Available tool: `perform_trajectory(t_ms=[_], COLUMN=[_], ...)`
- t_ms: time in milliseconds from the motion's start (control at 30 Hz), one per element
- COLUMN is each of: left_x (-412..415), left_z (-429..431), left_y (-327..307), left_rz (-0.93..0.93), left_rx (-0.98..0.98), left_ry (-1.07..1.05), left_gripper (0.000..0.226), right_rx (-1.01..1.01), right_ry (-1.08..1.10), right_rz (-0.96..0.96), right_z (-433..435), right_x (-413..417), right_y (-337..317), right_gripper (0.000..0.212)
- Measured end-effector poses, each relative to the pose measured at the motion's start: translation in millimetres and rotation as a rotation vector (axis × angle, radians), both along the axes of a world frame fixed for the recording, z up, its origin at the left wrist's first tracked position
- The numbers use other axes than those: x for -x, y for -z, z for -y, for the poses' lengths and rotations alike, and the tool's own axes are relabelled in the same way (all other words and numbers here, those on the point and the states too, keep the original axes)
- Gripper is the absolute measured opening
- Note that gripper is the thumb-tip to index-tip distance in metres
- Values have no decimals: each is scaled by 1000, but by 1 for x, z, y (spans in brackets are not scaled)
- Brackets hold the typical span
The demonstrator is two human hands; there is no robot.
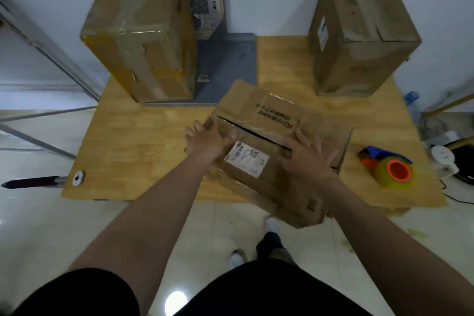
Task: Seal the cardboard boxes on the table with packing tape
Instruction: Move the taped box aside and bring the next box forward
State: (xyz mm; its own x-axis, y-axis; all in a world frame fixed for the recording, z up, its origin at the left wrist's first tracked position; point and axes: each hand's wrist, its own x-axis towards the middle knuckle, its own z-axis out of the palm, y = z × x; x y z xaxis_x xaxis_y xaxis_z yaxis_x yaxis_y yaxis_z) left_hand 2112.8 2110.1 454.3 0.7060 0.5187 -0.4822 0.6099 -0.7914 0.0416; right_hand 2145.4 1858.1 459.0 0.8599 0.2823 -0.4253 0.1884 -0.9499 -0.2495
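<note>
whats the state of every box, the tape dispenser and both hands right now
near box: flaps folded down, dark gap open along the seam
left hand: flat on the box's left end, fingers straight
right hand: fingers spread, pressing the near flap
tape dispenser: lying on the table, untouched
back left box: closed, glossy tape on it
back right box: closed, tape unclear

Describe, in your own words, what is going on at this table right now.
A person presses both flat hands on the top flaps of the nearest cardboard box: left hand at the seam's left end, right hand at its right. The seam shows a dark gap. The tape dispenser lies untouched on the table to the right. Two more stand behind: the back-left box and the back-right box.
</note>
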Motion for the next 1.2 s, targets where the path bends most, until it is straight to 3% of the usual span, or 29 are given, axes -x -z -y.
perform_trajectory(t_ms=[167,433,700,967,1100,1200], left_x=[56,72,38,-49,-91,-123], left_z=[16,53,71,98,143,184], left_y=[0,-4,-3,-17,-20,-17], left_rz=[-102,-117,-68,65,166,254], left_rx=[-37,23,-19,95,58,150], left_ry=[18,17,-12,-184,-8,112], left_gripper=[110,119,98,87,71,66], right_rx=[48,16,8,-143,-270,-251], right_ry=[70,238,258,277,435,532], right_rz=[-151,-213,-211,-30,238,319], right_z=[36,71,78,90,126,172], right_x=[38,61,5,-84,-113,-134], right_y=[16,3,-5,-2,11,28], right_gripper=[92,112,97,75,37,32])
